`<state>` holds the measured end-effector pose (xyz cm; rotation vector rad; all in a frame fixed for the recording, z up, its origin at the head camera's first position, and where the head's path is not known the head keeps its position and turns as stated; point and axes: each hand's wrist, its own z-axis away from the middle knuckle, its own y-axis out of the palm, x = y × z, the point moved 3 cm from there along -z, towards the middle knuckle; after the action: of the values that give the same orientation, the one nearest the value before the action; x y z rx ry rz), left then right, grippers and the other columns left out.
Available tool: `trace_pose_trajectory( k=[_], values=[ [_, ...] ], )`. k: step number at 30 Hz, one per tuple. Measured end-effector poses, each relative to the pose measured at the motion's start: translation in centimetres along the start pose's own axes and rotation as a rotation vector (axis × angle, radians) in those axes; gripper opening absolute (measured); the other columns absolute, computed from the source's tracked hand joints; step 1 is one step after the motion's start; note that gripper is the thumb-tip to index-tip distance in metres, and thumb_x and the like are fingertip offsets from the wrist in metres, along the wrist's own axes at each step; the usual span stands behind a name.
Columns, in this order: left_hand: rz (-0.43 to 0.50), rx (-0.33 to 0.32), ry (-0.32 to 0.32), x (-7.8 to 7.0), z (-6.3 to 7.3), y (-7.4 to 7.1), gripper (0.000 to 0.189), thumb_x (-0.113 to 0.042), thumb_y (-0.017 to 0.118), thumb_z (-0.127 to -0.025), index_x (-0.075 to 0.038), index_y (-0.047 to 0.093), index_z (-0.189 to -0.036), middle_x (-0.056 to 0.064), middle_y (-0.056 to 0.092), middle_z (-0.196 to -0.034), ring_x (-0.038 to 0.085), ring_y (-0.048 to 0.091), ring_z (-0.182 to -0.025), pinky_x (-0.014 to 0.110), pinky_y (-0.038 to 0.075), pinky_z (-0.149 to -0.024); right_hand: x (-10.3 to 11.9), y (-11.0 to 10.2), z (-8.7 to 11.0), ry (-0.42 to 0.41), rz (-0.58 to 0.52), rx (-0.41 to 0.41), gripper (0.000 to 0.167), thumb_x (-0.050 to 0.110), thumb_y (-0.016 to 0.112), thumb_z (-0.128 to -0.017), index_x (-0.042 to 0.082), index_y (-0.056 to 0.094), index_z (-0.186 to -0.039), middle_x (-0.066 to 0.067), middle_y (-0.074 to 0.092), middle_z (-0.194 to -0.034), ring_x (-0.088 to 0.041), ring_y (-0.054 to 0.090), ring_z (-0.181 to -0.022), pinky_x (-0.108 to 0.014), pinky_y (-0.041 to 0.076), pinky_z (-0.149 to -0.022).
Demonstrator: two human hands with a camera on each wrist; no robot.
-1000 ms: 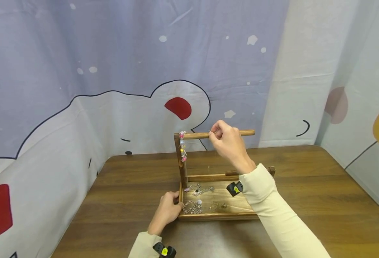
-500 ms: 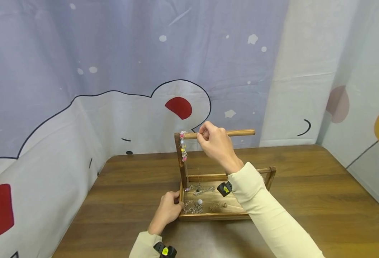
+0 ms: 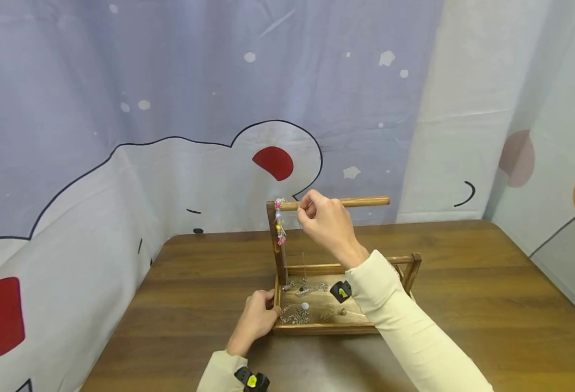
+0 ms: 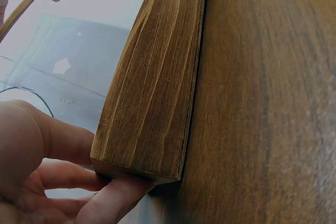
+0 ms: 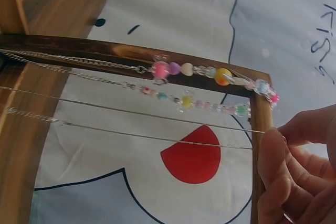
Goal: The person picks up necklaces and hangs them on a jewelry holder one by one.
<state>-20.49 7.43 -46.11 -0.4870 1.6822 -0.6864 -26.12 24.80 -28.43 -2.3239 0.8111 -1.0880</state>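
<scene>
A wooden jewelry stand (image 3: 274, 245) stands on the table, with a shallow tray (image 3: 326, 330) as its base and a horizontal bar (image 3: 372, 201) on top. My left hand (image 3: 254, 317) grips the tray's left end; in the left wrist view, fingers press around its wooden corner. Up at the bar, my right hand (image 3: 328, 226) pinches a thin necklace (image 5: 131, 112). Its two fine strands cross the right wrist view and hang down toward the tray in the head view. Just left of that hand, a colorful beaded necklace (image 3: 279, 224) hangs over the bar by the upright.
Inside the tray lie silver chains (image 3: 294, 314), a white disc (image 3: 304, 306) and small gold-toned pieces (image 3: 333, 312). A lower wooden rail with an end post (image 3: 412, 269) runs along the back. A patterned curtain (image 3: 209, 179) hangs behind the table (image 3: 179, 305).
My right hand has slid left along the bar with the thin necklace, closer to the beaded one, then lowered slightly. The left hand keeps its place on the tray.
</scene>
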Motion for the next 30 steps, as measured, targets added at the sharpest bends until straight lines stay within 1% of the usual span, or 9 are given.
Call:
trace_pose_trajectory(
  k=[5,9,13,18,24,27,30],
  values=[
    [-0.005,0.004,-0.004,0.2,0.0,0.1,0.032,0.001,0.056,-0.076,-0.001,0.067,-0.106,0.01,0.067,-0.087,0.017,0.052,-0.075,0.03,0.043,-0.066,-0.2,0.4,0.8,-0.011,0.025,-0.007,0.005,0.016,0.06,-0.08,0.015,0.06,-0.075,0.006,0.064,-0.064,-0.008,0.054,-0.053,-0.027,0.041,-0.047],
    [0.0,0.007,-0.015,0.2,0.1,0.1,0.035,-0.001,0.056,-0.076,0.0,0.065,-0.11,0.011,0.067,-0.091,0.016,0.053,-0.075,0.03,0.044,-0.066,-0.3,0.7,1.5,-0.01,0.008,-0.002,0.005,0.017,0.061,-0.08,0.015,0.06,-0.075,0.005,0.064,-0.065,-0.008,0.054,-0.054,-0.027,0.041,-0.049],
    [0.003,0.004,-0.023,0.2,0.0,0.2,0.037,-0.001,0.056,-0.076,0.002,0.064,-0.113,0.014,0.067,-0.096,0.017,0.053,-0.078,0.031,0.045,-0.067,-0.7,1.1,2.2,0.009,-0.036,0.025,0.004,0.016,0.061,-0.08,0.015,0.061,-0.075,0.005,0.063,-0.066,-0.007,0.054,-0.055,-0.026,0.042,-0.051],
    [-0.005,-0.002,-0.03,0.1,0.0,0.1,0.037,-0.001,0.057,-0.076,0.003,0.063,-0.113,0.016,0.065,-0.1,0.019,0.053,-0.082,0.033,0.045,-0.068,-1.3,1.8,3.3,0.028,-0.057,0.055,0.006,0.016,0.061,-0.081,0.016,0.06,-0.075,0.006,0.062,-0.064,-0.005,0.053,-0.055,-0.026,0.043,-0.051],
    [-0.006,-0.01,-0.019,0.1,0.0,0.1,0.036,0.0,0.056,-0.076,0.002,0.065,-0.11,0.015,0.065,-0.097,0.018,0.052,-0.079,0.032,0.044,-0.067,-2.0,2.6,5.0,0.048,-0.054,0.073,0.008,0.018,0.061,-0.081,0.017,0.059,-0.073,0.009,0.06,-0.063,-0.004,0.052,-0.055,-0.026,0.042,-0.052],
    [-0.006,-0.016,-0.017,0.0,-0.1,0.0,0.036,0.0,0.056,-0.075,0.003,0.064,-0.11,0.015,0.065,-0.097,0.019,0.052,-0.078,0.031,0.044,-0.066,-2.5,3.1,5.9,0.068,-0.058,0.095,0.009,0.018,0.062,-0.081,0.017,0.059,-0.073,0.01,0.06,-0.063,-0.002,0.052,-0.054,-0.025,0.042,-0.052],
    [-0.009,-0.014,-0.021,0.0,-0.1,0.0,0.036,0.0,0.056,-0.075,0.003,0.064,-0.111,0.015,0.065,-0.097,0.019,0.052,-0.077,0.03,0.043,-0.066,-2.7,3.4,6.7,0.06,-0.067,0.124,0.01,0.015,0.063,-0.081,0.016,0.058,-0.072,0.009,0.059,-0.062,-0.001,0.051,-0.054,-0.023,0.042,-0.051]
  ],
)
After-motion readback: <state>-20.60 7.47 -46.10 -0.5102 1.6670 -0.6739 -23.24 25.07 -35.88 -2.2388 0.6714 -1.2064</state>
